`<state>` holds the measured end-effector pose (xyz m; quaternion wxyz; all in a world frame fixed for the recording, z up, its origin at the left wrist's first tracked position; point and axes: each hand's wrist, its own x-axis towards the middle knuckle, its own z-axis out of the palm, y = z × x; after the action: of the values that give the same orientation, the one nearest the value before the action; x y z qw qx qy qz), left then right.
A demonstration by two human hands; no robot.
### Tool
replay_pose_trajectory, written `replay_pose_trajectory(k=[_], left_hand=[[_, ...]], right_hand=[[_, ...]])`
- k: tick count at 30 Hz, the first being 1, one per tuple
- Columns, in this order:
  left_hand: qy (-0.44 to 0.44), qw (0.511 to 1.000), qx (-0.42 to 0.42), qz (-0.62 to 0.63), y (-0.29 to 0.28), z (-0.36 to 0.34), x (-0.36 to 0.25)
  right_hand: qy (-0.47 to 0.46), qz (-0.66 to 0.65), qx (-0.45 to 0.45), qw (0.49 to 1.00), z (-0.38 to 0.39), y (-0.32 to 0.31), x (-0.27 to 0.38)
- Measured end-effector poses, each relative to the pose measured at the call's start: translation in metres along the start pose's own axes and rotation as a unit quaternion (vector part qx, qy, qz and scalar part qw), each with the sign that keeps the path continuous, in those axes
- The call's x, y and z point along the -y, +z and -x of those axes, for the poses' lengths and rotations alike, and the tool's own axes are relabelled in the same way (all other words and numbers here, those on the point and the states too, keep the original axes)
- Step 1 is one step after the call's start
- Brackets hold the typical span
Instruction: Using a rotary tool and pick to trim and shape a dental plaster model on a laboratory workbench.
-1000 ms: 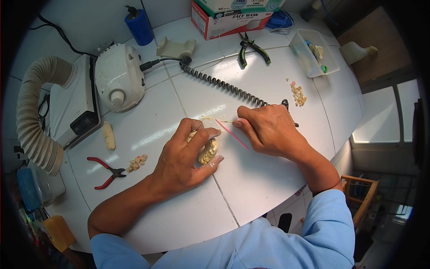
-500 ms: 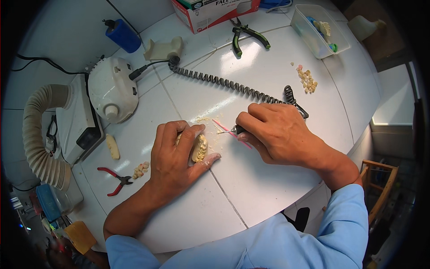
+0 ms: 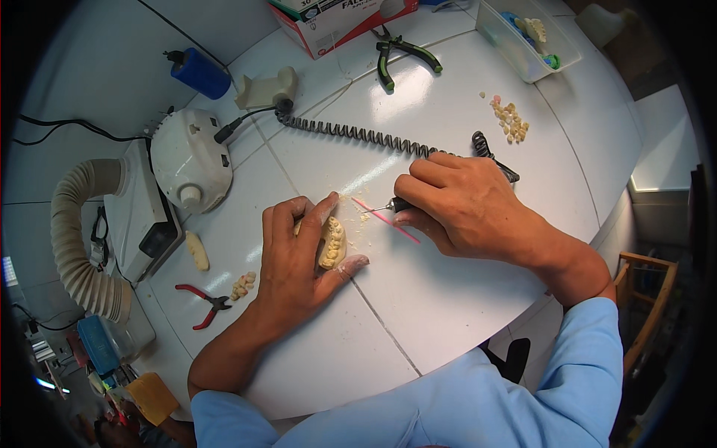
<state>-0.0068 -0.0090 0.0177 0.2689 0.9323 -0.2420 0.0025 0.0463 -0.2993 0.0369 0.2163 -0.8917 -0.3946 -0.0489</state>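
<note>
My left hand (image 3: 287, 261) grips a cream plaster dental cast (image 3: 333, 245) on the white table, thumb at the near side and fingers over the far side. The cast's row of teeth shows between thumb and index finger; the rest is covered by the hand. Closed round a black rotary handpiece (image 3: 401, 204), my right hand (image 3: 467, 213) holds its thin metal bur just right of the cast, apart from it. Beneath the bur lies a slim pink stick (image 3: 407, 234). Pale shavings (image 3: 359, 243) are scattered beside the cast, and white dust coats my left fingertips.
A coiled black cord (image 3: 358, 131) crosses the table from the white control unit (image 3: 191, 160). Red-handled cutters (image 3: 206, 305) lie left, green-and-black pliers (image 3: 399, 56) at the back. Loose teeth (image 3: 509, 122) sit far right, near a clear plastic box (image 3: 523, 56). A ribbed hose (image 3: 75, 239) curves at left.
My left index fingertip has lifted off the cast, so more of its teeth show. The handpiece stays near the same spot. The whole view has tilted and shifted slightly.
</note>
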Motion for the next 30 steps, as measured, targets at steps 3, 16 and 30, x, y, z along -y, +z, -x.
replay_pose_trajectory(k=[3, 16, 30], left_hand=[[0.031, 0.997, -0.019, 0.064, 0.001, 0.003, 0.006], [0.079, 0.959, -0.009, 0.273, 0.001, 0.004, 0.002], [0.086, 0.956, 0.007, 0.280, 0.002, 0.004, 0.006]], right_hand=[[-0.016, 0.005, -0.011, 1.000, -0.002, -0.001, 0.003], [-0.072, 0.000, -0.066, 0.995, -0.001, -0.018, 0.019], [-0.004, 0.033, 0.074, 0.997, 0.000, -0.018, 0.012]])
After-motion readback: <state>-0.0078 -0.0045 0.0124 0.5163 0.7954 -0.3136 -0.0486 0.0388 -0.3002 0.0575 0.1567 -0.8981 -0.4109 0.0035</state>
